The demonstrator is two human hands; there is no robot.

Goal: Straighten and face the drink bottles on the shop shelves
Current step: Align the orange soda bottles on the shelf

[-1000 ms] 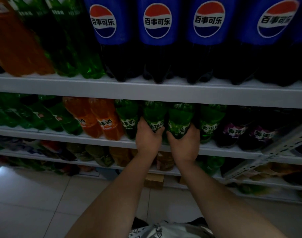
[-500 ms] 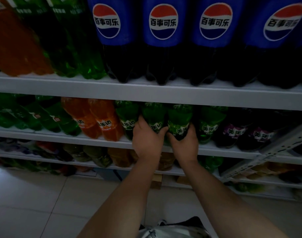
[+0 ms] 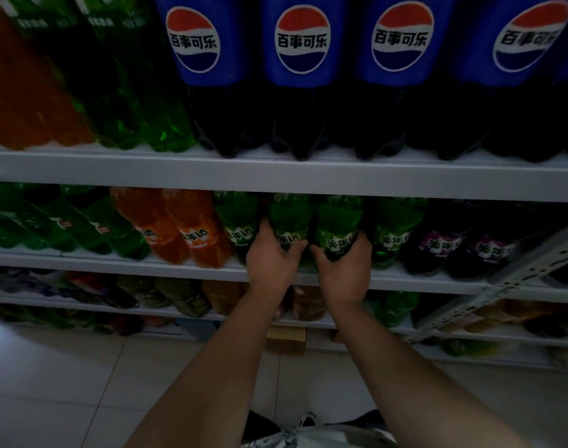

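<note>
On the middle shelf (image 3: 437, 281) two upright bottles stand side by side, straight ahead — the left hand (image 3: 273, 261) wraps the left green bottle (image 3: 290, 219), the right hand (image 3: 344, 271) the right green bottle (image 3: 339, 223), each nearest its own.

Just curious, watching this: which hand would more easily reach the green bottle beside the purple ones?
Probably the right hand: the bottle it grips stands directly beside that green bottle. The left hand grips a farther bottle and would need to cross over.
</note>
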